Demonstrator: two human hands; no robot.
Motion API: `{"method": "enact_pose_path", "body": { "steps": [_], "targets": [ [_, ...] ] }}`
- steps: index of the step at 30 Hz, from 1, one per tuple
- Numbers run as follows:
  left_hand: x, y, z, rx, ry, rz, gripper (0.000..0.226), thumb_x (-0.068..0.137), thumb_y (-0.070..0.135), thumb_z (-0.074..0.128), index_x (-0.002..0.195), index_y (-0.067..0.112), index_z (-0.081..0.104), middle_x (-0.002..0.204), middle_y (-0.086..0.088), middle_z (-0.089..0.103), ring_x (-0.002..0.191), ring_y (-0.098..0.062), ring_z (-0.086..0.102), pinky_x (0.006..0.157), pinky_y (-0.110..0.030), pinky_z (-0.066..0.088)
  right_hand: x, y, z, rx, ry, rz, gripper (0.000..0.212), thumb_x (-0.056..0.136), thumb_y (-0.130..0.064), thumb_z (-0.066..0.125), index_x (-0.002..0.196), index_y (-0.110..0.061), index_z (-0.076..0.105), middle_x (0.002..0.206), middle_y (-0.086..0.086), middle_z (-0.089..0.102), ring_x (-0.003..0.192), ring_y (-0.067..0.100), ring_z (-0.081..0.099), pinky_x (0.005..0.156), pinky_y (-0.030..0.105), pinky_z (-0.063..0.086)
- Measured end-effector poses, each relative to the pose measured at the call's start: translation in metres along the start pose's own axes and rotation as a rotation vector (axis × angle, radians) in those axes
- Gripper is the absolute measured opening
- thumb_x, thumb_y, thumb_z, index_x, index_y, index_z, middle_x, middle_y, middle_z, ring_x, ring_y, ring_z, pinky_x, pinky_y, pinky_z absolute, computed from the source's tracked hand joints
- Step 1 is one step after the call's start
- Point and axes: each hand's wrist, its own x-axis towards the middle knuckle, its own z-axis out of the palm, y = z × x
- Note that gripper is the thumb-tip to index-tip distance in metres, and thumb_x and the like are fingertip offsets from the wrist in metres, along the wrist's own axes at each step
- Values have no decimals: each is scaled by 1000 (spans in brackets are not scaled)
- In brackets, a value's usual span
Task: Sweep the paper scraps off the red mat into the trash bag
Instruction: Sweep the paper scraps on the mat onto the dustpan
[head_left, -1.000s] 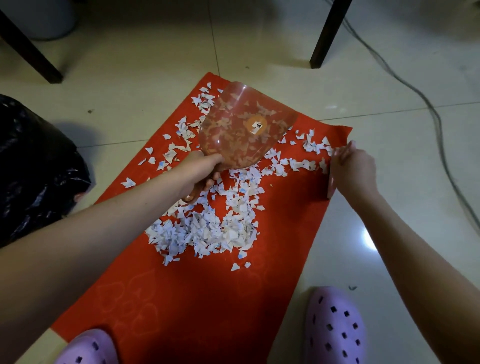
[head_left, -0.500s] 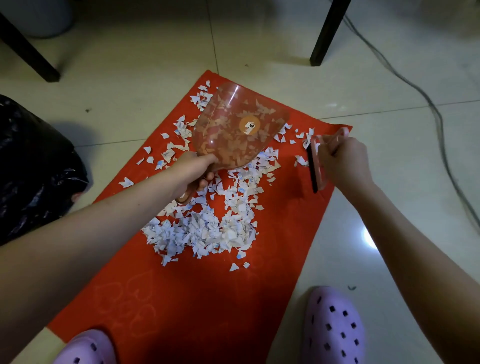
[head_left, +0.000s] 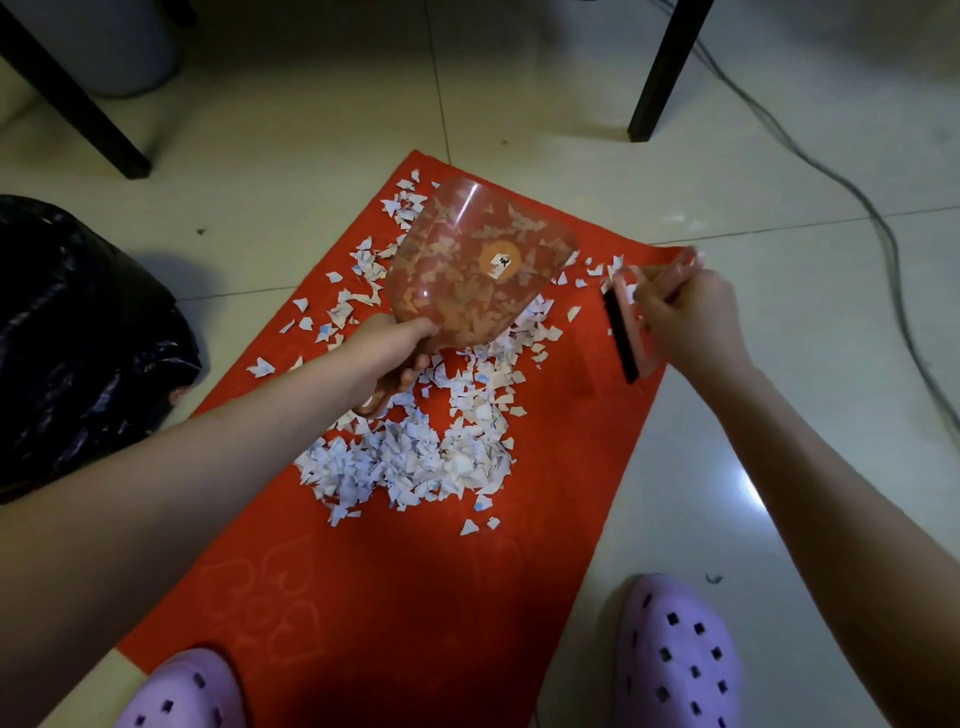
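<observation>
While left hand (head_left: 387, 353) is gripping translucent pink dustpan (head_left: 467, 244), sticker (head_left: 500, 262) illegible, right hand (head_left: 691, 317) is clutching black-bristled brush (head_left: 621, 338) along red mat's (head_left: 415, 597) edge.

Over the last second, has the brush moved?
Yes. The brush, gripped by the right hand, has shifted left from the red mat's right edge, inward toward the dustpan.

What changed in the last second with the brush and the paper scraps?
The right hand swept the brush leftward, in from the mat's right edge, pushing the scraps there toward the dustpan. The left hand kept holding the tilted dustpan in about the same place. The bag stayed put.
</observation>
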Motion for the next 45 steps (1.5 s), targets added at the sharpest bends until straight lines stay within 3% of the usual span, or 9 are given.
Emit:
{"method": "enact_pose_path", "body": {
  "steps": [3,10,15,20,26,30,36,42,45],
  "targets": [
    [-1,3,4,7,8,-5,15,94,22,53,86,9,52,56,-4,47,41,-14,35,41,-21,32,6,8,-1,-174,-67,65,45,98,-32,42,96,8,65,55,13,54,68,33,59,64,28,36],
    [5,28,16,78,12,29,17,93,22,51,82,10,54,58,-3,47,42,-14,35,43,-21,32,5,-5,32,-92,-239,31,52,99,-37,41,65,-2,58,51,10,54,51,23,57,58,29,49],
    [9,24,23,-34,6,30,17,93,21,52,83,8,55,54,-3,48,36,-11,35,38,-17,32,-3,3,17,135,-111,87,42,95,-33,50,90,5,68,73,20,68,65,31,66,63,42,56],
    [12,12,20,-5,-1,3,17,94,21,53,82,8,54,56,-5,47,40,-14,36,39,-19,31,0,26,-7,-110,61,112,45,98,-31,44,82,5,66,67,20,62,70,34,61,64,34,43],
    [14,9,25,-7,7,-3,18,93,24,53,82,9,54,56,-4,48,38,-12,36,39,-18,32,11,22,11,-185,-39,192,46,101,-33,35,85,0,63,67,15,57,71,34,60,61,29,38],
    [17,8,27,-14,-10,-14,18,93,25,53,84,10,54,57,-3,48,39,-13,36,41,-19,32,12,11,16,3,-111,134,45,98,-30,45,78,6,63,63,13,59,56,30,57,47,25,39],
    [18,7,19,-30,-6,-3,18,93,24,54,82,10,56,57,-4,47,40,-14,35,42,-21,32,21,23,-5,-62,56,127,43,95,-31,49,84,7,66,75,24,66,74,37,63,69,43,51],
    [22,5,21,-32,-1,-17,18,93,24,54,84,9,55,57,-4,48,40,-14,36,40,-19,33,16,23,13,-97,-170,118,45,96,-35,47,91,4,68,76,23,66,71,33,62,54,28,40],
    [24,4,22,-33,-5,-21,18,94,25,53,85,9,54,57,-4,47,37,-12,36,37,-16,33,16,18,10,49,-113,75,35,96,-33,51,94,-4,70,79,17,68,71,28,63,54,23,41]
  ]
}}
